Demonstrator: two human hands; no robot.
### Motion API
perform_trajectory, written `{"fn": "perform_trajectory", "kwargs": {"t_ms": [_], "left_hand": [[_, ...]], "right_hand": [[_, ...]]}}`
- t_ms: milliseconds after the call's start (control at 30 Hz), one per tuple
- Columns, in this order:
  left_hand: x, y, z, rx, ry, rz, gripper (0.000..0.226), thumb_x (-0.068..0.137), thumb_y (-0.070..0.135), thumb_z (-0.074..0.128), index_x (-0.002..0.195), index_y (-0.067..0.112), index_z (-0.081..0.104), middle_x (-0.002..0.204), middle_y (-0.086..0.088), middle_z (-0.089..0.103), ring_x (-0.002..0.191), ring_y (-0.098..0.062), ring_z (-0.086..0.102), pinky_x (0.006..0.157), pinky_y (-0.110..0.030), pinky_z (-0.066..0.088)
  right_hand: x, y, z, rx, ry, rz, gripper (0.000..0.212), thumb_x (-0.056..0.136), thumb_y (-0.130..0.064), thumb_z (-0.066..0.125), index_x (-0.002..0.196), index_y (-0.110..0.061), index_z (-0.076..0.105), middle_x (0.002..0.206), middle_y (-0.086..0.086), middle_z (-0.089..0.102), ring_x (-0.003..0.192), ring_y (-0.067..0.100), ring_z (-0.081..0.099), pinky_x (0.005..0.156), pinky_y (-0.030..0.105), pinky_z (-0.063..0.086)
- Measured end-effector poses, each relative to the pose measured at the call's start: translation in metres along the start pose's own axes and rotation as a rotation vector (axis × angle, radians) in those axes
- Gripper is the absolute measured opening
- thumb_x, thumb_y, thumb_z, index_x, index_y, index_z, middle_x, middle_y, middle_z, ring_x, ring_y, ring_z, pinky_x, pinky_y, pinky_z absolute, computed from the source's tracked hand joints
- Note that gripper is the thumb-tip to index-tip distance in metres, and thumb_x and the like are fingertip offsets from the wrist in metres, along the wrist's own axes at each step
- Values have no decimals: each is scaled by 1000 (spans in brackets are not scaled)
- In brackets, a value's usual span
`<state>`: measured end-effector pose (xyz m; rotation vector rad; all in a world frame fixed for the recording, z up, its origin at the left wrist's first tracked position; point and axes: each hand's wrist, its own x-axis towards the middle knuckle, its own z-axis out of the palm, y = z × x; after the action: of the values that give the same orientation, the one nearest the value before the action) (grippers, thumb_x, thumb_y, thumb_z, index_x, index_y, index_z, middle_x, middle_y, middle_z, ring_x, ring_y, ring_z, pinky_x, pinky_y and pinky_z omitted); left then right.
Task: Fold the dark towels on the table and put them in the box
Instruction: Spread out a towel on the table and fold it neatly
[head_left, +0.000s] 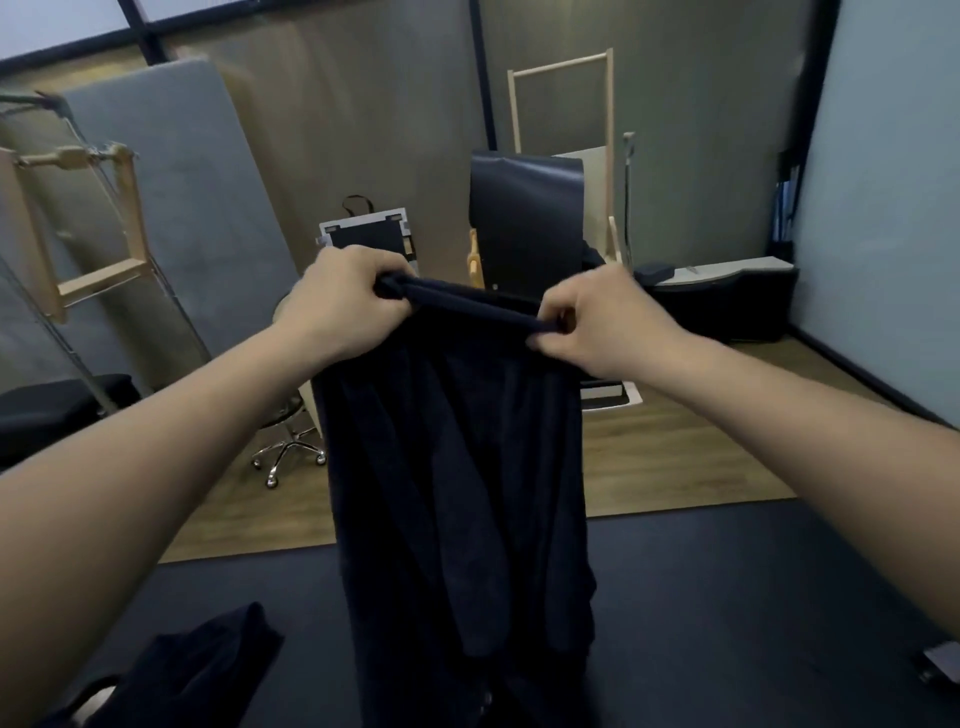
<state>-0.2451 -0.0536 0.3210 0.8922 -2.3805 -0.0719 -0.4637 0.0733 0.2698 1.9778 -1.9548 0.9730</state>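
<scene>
Towel (457, 467), dark and long, hangs in the air above the near edge of the black table (727, 597), its top hem bunched between the left hand (345, 301) and right hand (597, 325), both clenched around it, probably to let the cloth drop straight before folding. Another dark towel (208, 670) lies crumpled at near left on the table; beyond are wood flooring, a wheeled stool (288, 447) and wooden racks (93, 228) against grey panels, and no box is identifiable.

Workroom or studio: wooden rack (560, 63), leaning grey panel (171, 208), wheeled stool (288, 452).
</scene>
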Motion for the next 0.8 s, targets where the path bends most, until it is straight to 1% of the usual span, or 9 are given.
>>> {"fn": "perform_trajectory", "kwargs": {"t_ms": [67,133,200,300,433,533,633,700,800], "left_hand": [[1,9,-8,-6,69,39,18,72,35,57,85,42,66,79,2,66,88,-29,67,80,-44,56],[0,23,-17,-63,195,153,22,74,23,57,88,33,71,75,5,63,81,-20,66,73,-32,52],[-1,44,-33,-65,273,290,30,73,15,55,94,19,75,76,6,64,76,-7,61,68,-25,47],[2,57,-56,28,332,379,34,74,15,52,99,12,75,83,2,67,82,-11,63,71,-26,48],[12,20,-68,102,348,210,43,72,23,48,103,14,76,91,-11,74,90,-26,68,79,-34,53],[10,-7,-58,71,299,52,47,67,31,46,101,21,77,90,-9,74,92,-30,69,86,-41,56],[6,-25,-54,-65,288,-74,35,66,19,50,86,29,77,75,13,71,76,-11,64,75,-24,48],[8,-34,-60,-197,342,-142,33,66,14,52,71,40,71,62,28,65,65,3,57,67,-20,45],[10,-40,-73,-235,396,-146,35,70,6,57,71,39,68,58,32,62,62,7,55,66,-17,45]], "right_hand": [[4,3,-9,-72,237,-154,12,76,-24,73,73,-14,70,70,-3,57,66,18,53,66,37,52],[-10,-9,4,-2,343,-301,11,73,-20,71,73,-10,66,76,4,58,69,23,55,65,33,49],[-30,-22,35,123,271,-363,11,76,-13,72,83,-5,69,87,5,57,74,18,54,69,26,46],[-36,-10,72,186,38,-168,20,84,-18,69,99,-5,74,103,5,61,92,22,62,83,34,54],[-34,20,77,115,-185,10,21,87,-29,69,102,-15,74,94,-2,66,90,20,63,75,35,53],[-40,30,79,-120,-206,16,18,88,-36,63,94,-20,69,86,-6,60,86,21,60,65,32,46],[-46,46,84,-271,-195,25,22,89,-36,58,91,-18,69,84,-7,54,87,24,61,66,34,47],[-51,54,91,-225,-228,36,20,88,-33,59,88,-16,68,83,-5,53,87,25,60,67,34,48],[-53,52,106,-88,-271,-20,17,86,-26,63,77,-12,64,77,-5,48,76,19,49,67,30,41]]}}
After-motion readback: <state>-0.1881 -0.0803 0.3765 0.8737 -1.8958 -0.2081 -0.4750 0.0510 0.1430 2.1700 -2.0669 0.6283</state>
